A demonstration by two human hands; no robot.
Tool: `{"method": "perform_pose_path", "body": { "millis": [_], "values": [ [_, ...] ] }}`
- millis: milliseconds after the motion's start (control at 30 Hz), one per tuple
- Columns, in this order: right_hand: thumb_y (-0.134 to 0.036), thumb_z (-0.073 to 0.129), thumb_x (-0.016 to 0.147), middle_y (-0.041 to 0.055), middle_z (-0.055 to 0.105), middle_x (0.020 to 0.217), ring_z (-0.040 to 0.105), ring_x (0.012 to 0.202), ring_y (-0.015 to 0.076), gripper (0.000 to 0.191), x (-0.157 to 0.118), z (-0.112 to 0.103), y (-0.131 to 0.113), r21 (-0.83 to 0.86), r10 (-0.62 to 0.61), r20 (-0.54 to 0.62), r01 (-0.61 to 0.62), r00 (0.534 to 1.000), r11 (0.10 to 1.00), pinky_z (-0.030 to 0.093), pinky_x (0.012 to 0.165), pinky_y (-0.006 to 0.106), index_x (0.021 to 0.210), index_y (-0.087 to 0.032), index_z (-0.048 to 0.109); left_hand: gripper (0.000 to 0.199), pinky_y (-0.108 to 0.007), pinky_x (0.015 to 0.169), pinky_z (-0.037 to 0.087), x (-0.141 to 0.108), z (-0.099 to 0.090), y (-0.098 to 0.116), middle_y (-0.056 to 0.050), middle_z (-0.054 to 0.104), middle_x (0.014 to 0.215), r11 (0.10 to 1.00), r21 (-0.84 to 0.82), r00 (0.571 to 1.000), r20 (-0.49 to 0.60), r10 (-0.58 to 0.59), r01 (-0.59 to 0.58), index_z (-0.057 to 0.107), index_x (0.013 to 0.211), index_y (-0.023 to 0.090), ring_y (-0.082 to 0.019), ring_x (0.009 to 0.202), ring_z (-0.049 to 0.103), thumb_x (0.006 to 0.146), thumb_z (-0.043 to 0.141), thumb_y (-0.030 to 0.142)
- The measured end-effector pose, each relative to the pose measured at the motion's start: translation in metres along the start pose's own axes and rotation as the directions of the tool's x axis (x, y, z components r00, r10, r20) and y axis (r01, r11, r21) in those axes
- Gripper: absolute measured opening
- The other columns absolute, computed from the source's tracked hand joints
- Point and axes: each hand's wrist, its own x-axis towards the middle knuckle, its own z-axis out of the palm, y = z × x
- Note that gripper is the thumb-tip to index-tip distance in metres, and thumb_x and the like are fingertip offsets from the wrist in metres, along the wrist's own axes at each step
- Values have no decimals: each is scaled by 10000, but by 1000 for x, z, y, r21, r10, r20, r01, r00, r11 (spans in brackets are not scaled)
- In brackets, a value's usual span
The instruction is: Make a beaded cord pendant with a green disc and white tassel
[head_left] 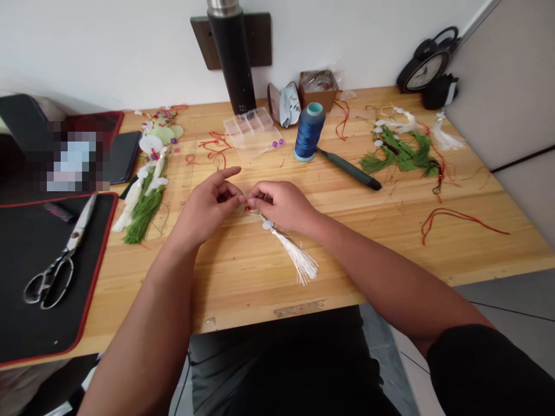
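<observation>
White tassel (299, 263) of fine, silky strands lay fanned on the wooden workbench (243, 289) just below the hands, hanging from a pale disc bead (267, 224) on a thin cord (255, 213). Right hand (281, 205) pinched the cord and a speck of red thread (248, 208) between thumb and fingertips, while the left hand (206, 205) closed in beside it, index finger lifted, its grip hard to tell. Within easy reach stood a blue thread spool (309, 133), a clear compartment box (254, 133) and green-and-white tasselled ornaments (399, 150)
</observation>
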Motion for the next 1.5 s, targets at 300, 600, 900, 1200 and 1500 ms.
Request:
{"method": "perform_pose_path", "body": {
  "millis": [300,600,900,1200,1500],
  "values": [
    [-228,727,992,0,765,885,644,793,156,47,-1,0,2,5,7,22,-7,1000,1000,421,748,308,982,-209,768,734,-372,836,568,-1,0,2,-48,767,936,1000,16,1000,8,-10,10,604,1542,162,-209,866,716,863,823,334],
    [-214,740,988,-2,778,931,628,788,160,16,-3,-1,-4,-146,-45,22,48,999,988,400,753,313,983,-219,753,752,-377,828,557,-1,1,4,-52,774,933,1000,7,999,35,-18,18,598,1542,148,-219,863,724,856,825,358],
    [-331,754,1019,2,761,917,608,785,167,124,-4,-2,-8,-152,-14,21,17,1000,988,382,746,320,976,-219,727,750,-389,863,569,-1,1,2,-60,780,951,999,-28,999,35,-25,26,623,1515,159,-221,882,728,841,867,382],
    [-395,725,1042,13,767,899,631,809,182,183,-5,0,-7,-122,-11,-5,10,1000,992,379,737,321,991,-223,759,726,-372,842,560,-1,1,2,-44,762,935,999,-35,999,27,-17,18,642,1494,166,-204,855,707,830,855,369],
    [-390,692,1065,12,764,883,615,803,176,224,-4,-1,-6,-116,-29,8,30,1000,993,365,723,315,943,-219,770,701,-352,781,545,-2,1,4,-49,772,934,1000,5,1000,23,-5,5,651,1496,167,-197,826,692,848,836,359]
  ]
}}
